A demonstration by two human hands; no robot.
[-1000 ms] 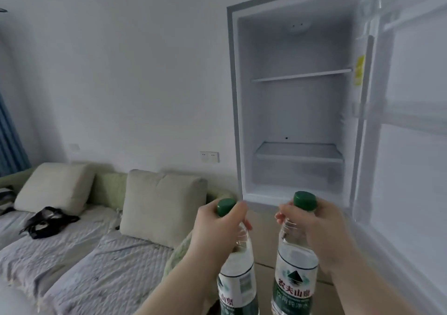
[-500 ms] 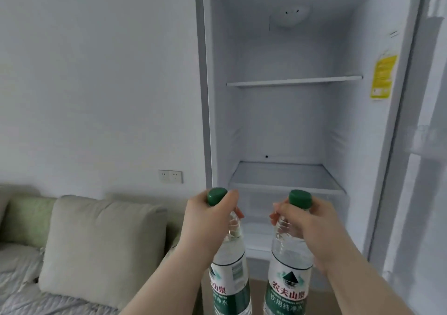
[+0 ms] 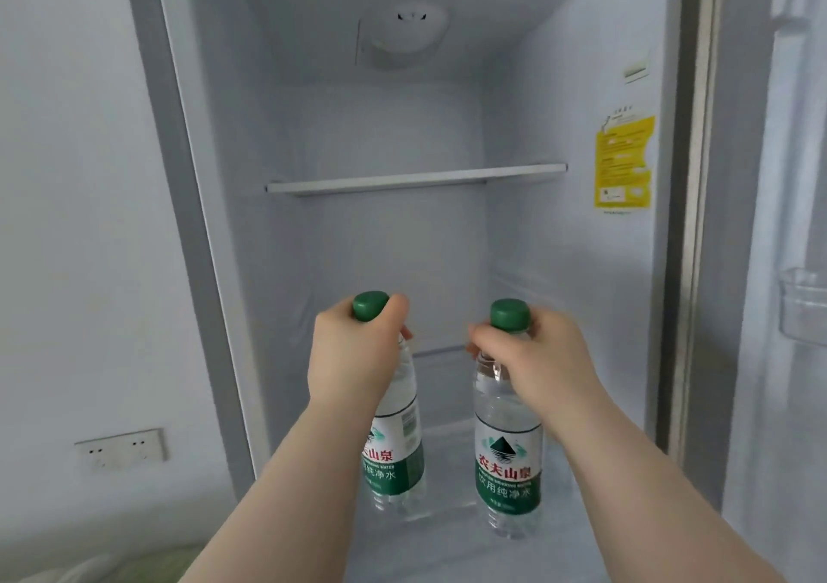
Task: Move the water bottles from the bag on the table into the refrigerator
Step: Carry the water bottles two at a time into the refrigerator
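Clear thin plastic full of water should make the left bottle (image 3: 398, 461) and right bottle (image 3: 508, 466) heavy and squashy mid-body, so our left hand (image 3: 353, 354) and right hand (image 3: 541, 358) clench the stiffer necks, low inside the refrigerator (image 3: 394, 246).

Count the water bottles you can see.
2: the left bottle gripped at its neck by the left hand, the right bottle by the right hand, both inside the fridge.

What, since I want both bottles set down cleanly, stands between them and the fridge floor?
Nothing visible. The left bottle and right bottle are upright over the bare fridge floor; the shelf sits well above their caps.
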